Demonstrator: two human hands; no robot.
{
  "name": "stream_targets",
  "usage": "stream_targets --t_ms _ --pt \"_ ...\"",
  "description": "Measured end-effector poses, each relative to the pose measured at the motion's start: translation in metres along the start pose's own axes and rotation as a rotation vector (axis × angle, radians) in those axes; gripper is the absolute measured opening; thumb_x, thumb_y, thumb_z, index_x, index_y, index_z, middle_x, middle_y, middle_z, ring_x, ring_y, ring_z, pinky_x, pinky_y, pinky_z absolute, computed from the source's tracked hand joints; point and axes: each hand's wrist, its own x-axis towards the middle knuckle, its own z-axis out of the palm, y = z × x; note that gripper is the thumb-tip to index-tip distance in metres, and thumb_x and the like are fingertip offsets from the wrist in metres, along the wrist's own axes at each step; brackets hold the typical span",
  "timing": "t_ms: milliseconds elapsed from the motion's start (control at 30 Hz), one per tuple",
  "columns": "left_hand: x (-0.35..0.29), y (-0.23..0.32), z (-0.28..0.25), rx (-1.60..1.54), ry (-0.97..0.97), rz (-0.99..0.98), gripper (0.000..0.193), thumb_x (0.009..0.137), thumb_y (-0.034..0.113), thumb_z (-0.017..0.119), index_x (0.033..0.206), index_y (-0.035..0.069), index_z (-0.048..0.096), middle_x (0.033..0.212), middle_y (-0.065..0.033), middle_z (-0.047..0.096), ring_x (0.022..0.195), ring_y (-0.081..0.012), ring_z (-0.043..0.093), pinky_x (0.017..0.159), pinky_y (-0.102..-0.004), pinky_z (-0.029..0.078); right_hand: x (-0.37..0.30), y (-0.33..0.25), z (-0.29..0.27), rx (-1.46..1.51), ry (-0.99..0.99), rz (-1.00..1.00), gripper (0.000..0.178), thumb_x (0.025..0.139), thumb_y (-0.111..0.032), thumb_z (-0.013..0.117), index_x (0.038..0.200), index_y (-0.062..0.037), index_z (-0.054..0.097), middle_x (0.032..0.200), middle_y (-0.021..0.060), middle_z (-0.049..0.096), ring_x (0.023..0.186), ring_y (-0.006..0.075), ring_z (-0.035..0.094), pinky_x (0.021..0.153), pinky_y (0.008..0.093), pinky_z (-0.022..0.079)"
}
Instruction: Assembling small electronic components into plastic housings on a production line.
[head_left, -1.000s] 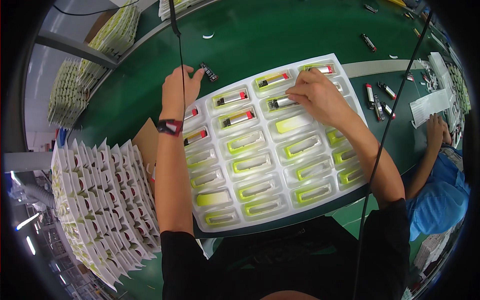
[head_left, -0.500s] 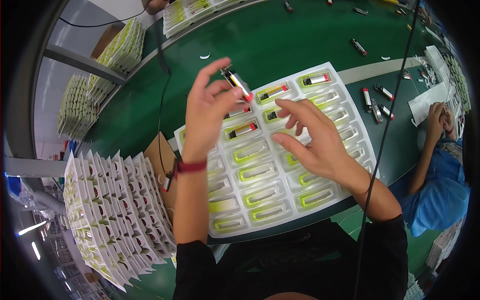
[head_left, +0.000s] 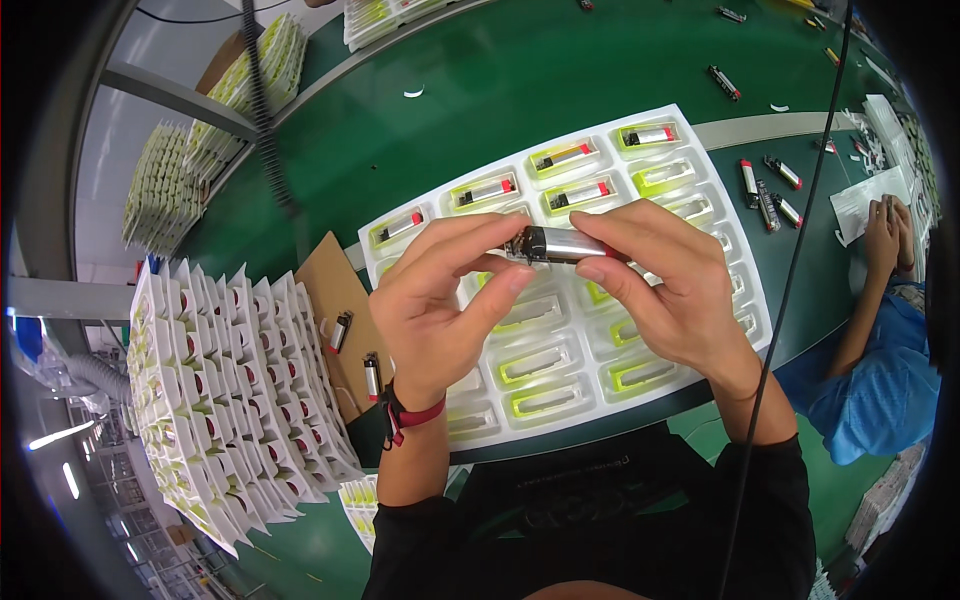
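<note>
Both my hands hold one small cylindrical battery unit (head_left: 570,245) level above a white moulded tray (head_left: 598,408). It has a silver body and a black end with small parts showing. My left hand (head_left: 435,315) pinches the black end between thumb and fingers. On the other end, my right hand (head_left: 675,285) closes its thumb and fingers, hiding the tip. Similar red-ended units, such as one silver unit (head_left: 487,191), lie in several far slots of the tray. Many nearer slots show only yellow-green edging; my hands cover some of the middle slots.
Stacked filled trays (head_left: 235,400) stand at my left beside a brown cardboard piece (head_left: 330,290) with two units near it. Loose units (head_left: 768,205) lie on the green table to the right. A person in blue (head_left: 865,380) works there. A black cable (head_left: 790,260) hangs in front.
The unit, raised in my left hand before, has come down and right and lies level. My right hand, empty then, now grips its other end. Another far slot now shows its unit uncovered.
</note>
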Motion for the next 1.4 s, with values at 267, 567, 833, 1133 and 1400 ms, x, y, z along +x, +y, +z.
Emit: stream_targets --t_ms 267,567,833,1133,1400 --pt "-0.006 0.002 -0.008 0.244 0.039 0.073 0.033 0.078 -0.01 0.073 0.11 -0.005 0.07 0.099 -0.0161 0.071 0.083 -0.0174 0.07 0.073 -0.0254 0.056 0.005 -0.003 -0.001 -0.038 -0.07 -0.054 0.029 0.083 -0.006 0.074 0.111 0.0002 0.068 0.089 0.0117 0.064 0.072 0.0263 0.063 0.062 0.0344 0.05" --pt "-0.008 0.012 -0.018 0.474 -0.042 0.053 0.035 0.075 -0.011 0.073 0.108 -0.007 0.064 0.093 -0.0149 0.073 0.084 -0.018 0.073 0.076 -0.0272 0.059 0.011 -0.004 0.007 -0.154 -0.102 -0.267 0.034 0.079 -0.004 0.075 0.111 0.0024 0.066 0.09 0.0111 0.062 0.076 0.0265 0.064 0.064 0.035 0.052" --pt "-0.01 0.005 -0.008 0.574 -0.046 0.059 0.041 0.068 -0.008 0.075 0.108 -0.001 0.066 0.091 -0.0116 0.073 0.077 -0.0184 0.073 0.071 -0.0267 0.058 -0.006 0.009 0.004 -0.179 -0.14 -0.247 0.032 0.081 -0.006 0.074 0.112 0.0015 0.067 0.095 0.0106 0.064 0.081 0.0242 0.065 0.068 0.0331 0.054" --pt "-0.01 0.002 0.01 0.581 -0.066 -0.006 0.04 0.069 -0.01 0.069 0.108 -0.001 0.065 0.088 -0.0107 0.067 0.072 -0.0165 0.068 0.069 -0.0258 0.056 -0.022 0.006 0.003 -0.248 -0.076 -0.178 0.027 0.086 -0.011 0.066 0.109 0.0023 0.062 0.092 0.0102 0.058 0.084 0.0266 0.063 0.069 0.0366 0.053" --pt "-0.013 0.007 -0.015 0.148 -0.246 -0.272 0.033 0.081 -0.012 0.068 0.114 -0.009 0.065 0.101 -0.0155 0.064 0.084 -0.0185 0.067 0.075 -0.0272 0.058 -0.024 0.016 -0.005 0.053 -0.126 -0.145 0.021 0.091 -0.014 0.065 0.107 -0.0004 0.064 0.088 0.0125 0.057 0.083 0.0315 0.062 0.071 0.0403 0.05"
